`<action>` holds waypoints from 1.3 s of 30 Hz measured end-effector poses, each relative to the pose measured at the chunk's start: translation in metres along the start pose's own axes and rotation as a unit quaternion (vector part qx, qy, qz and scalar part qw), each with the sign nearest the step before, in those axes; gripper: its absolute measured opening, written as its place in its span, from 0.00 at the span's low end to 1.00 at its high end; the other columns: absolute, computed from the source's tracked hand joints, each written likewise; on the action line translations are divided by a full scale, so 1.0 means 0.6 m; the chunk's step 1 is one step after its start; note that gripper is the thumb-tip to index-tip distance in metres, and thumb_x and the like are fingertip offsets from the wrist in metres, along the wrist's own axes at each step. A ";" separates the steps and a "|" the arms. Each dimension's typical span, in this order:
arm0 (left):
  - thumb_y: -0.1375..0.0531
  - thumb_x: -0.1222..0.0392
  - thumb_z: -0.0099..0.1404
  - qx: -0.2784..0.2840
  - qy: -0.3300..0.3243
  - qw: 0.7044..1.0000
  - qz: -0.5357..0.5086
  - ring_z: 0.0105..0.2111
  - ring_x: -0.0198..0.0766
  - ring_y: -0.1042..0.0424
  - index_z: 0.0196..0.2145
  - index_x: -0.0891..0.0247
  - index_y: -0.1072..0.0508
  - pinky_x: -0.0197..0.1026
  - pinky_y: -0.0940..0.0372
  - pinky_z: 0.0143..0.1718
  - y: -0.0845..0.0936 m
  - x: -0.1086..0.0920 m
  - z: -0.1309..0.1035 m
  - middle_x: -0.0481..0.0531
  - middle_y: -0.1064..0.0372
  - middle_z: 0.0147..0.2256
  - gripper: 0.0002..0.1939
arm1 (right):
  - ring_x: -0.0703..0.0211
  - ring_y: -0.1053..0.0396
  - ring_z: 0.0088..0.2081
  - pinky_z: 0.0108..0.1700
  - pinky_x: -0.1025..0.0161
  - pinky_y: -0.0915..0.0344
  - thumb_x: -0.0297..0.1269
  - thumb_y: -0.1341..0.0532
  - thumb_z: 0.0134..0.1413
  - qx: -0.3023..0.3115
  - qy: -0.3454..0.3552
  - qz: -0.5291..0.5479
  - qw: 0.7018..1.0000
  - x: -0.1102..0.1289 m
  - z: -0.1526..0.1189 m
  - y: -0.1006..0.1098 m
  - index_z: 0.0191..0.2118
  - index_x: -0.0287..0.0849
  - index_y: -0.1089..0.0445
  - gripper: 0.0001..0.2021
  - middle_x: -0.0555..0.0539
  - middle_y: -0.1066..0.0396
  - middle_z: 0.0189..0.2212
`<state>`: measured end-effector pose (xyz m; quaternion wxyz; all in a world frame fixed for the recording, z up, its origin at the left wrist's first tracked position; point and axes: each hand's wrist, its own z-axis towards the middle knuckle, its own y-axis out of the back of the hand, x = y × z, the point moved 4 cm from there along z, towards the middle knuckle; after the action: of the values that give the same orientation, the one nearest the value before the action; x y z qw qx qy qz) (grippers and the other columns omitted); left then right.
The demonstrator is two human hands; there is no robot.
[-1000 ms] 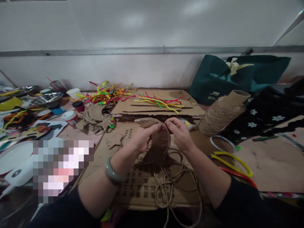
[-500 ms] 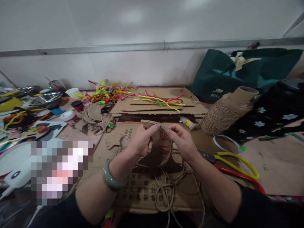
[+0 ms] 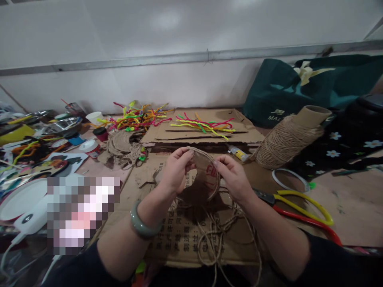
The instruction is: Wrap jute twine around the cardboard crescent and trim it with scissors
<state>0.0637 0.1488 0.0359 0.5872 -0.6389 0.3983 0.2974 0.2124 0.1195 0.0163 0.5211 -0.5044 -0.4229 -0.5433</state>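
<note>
**Pressing twine to the rim of a curved cardboard piece**

The left hand (image 3: 178, 171) has thumb and fingers clamped on the upper end of the curved cardboard piece (image 3: 205, 181), which is raised between the two hands above a printed cardboard sheet (image 3: 164, 257). The right hand (image 3: 235, 175) has thumb and forefinger together, pinched on the rim where the twine (image 3: 204, 154) runs. Good practice, in this view: the left grip steadies the card without creasing it, while the right fingertips press in short stretches so that each strand lies snug beside its neighbour. The slack twine loops below are best freed of tangles, lest they tug at the rim.

Surface, left to right: a metal bowl (image 3: 61, 126), a white tub (image 3: 89, 148), a heap of coloured pipe cleaners (image 3: 140, 117), twine-covered shapes (image 3: 119, 147), a glue tube (image 3: 238, 153), a twine spool (image 3: 289, 143), yellow-and-red-handled cutters (image 3: 299, 216) and a white hoop (image 3: 290, 187). Behind, a pale wall (image 3: 89, 32) carries a horizontal metal rail (image 3: 134, 59); a dark green bag (image 3: 272, 91) stands before it at right.
</note>
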 end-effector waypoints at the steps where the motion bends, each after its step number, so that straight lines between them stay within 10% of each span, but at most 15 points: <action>1: 0.28 0.59 0.44 0.006 0.004 1.000 0.004 0.23 0.27 0.33 0.26 0.64 0.28 0.30 0.37 0.25 -0.001 0.002 -0.001 0.43 0.30 0.23 0.14 | 0.65 0.41 0.25 0.28 0.65 0.42 0.49 0.36 0.48 0.004 -0.004 0.003 1.000 0.000 -0.001 -0.001 0.29 0.44 0.33 0.14 0.53 0.36 0.23; 39: 0.31 0.62 0.45 0.043 0.046 0.997 0.037 0.21 0.26 0.32 0.25 0.66 0.24 0.30 0.36 0.25 -0.011 0.022 -0.013 0.45 0.28 0.22 0.07 | 0.67 0.45 0.22 0.24 0.65 0.48 0.44 0.40 0.46 -0.010 0.007 -0.082 0.997 0.012 -0.006 0.001 0.27 0.42 0.34 0.10 0.54 0.39 0.19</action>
<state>0.0752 0.1387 0.0289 0.5840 -0.6105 0.4607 0.2721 0.2130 0.1151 0.0228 0.4732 -0.4693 -0.4534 -0.5918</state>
